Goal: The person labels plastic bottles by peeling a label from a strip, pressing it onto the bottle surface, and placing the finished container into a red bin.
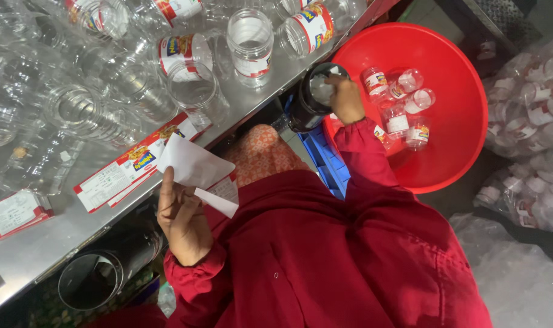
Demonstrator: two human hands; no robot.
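Basically, left hand (180,222) pinching a white label backing sheet (198,169), fingers loosely curled, just below the steel table (45,243) edge. Right hand (344,100) clenched over the black container (310,100), touching its rim, right beside the red basin (458,121) of small jars (404,109).

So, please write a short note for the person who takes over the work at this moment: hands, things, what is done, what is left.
Left hand: holds a white label sheet above the lap.
Right hand: reaches into a dark container at the red basin rim.
Done: several labelled jars lie in the basin.
Left: many clear jars on the metal table have no label; a label stack waits there.
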